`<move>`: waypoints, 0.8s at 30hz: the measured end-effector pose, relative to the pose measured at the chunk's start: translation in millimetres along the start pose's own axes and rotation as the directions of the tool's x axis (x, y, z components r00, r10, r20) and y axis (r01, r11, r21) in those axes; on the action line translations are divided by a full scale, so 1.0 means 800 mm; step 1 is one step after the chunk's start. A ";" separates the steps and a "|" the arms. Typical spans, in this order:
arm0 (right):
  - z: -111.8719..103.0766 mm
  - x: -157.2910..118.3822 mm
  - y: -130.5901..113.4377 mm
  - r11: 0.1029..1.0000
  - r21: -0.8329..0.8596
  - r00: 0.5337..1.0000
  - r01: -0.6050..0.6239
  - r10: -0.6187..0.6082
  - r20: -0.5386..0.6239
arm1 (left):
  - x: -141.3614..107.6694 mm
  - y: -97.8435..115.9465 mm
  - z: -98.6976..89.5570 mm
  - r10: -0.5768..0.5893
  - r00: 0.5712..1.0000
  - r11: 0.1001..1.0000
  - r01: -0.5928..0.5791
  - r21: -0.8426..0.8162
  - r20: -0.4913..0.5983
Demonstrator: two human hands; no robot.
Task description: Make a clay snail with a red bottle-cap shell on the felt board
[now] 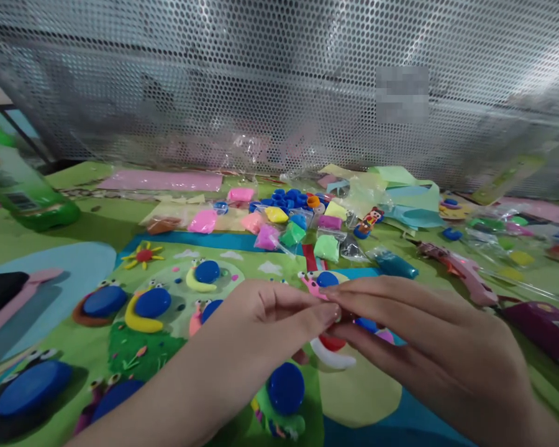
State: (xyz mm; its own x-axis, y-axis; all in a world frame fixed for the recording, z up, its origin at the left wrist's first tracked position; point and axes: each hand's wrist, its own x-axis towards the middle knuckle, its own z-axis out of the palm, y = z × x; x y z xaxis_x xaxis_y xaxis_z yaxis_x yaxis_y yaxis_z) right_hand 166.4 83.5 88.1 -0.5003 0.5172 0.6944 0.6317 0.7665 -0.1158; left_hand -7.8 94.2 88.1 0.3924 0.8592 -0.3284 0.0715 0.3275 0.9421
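My left hand [261, 341] and my right hand [423, 329] meet above a green paper sheet [242, 254]. Their fingertips pinch together around something small and pale, mostly hidden. Just below the fingers lies a white clay piece [333, 355] with red beside it. Clay snails with blue caps surround the hands: a yellow one [144, 313], a brown one [90, 316], a dark one [32, 388] and a green one [282, 397]. A pink snail [312, 284] is partly covered by my right fingers.
Bags of coloured clay [202, 221] and blue caps [284, 200] lie behind the sheet. A green bottle [23, 180] stands at left. A pink glue gun [466, 276] lies at right, near a maroon object [545, 332]. Perforated metal [261, 81] rises behind the table.
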 end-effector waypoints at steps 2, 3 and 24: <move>0.000 -0.003 0.002 1.000 -0.006 1.000 -0.012 0.012 0.018 | 0.001 0.000 -0.001 0.006 1.000 1.000 -0.006 -0.014 0.027; 0.001 -0.004 0.002 1.000 -0.005 0.999 -0.024 0.024 0.028 | 0.001 0.000 -0.001 0.020 0.999 0.999 -0.018 -0.026 0.051; -0.011 0.004 0.002 0.984 0.140 0.987 -0.110 0.092 0.133 | 0.000 0.002 -0.006 0.053 0.986 0.998 -0.056 0.009 0.158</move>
State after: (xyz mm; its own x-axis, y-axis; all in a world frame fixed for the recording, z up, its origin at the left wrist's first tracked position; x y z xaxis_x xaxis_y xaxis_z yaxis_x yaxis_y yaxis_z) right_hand 171.1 83.4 96.5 -0.5147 0.6315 0.5799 0.5939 0.7505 -0.2900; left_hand -12.2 97.1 89.3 0.5359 0.8023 -0.2629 0.0581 0.2755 0.9595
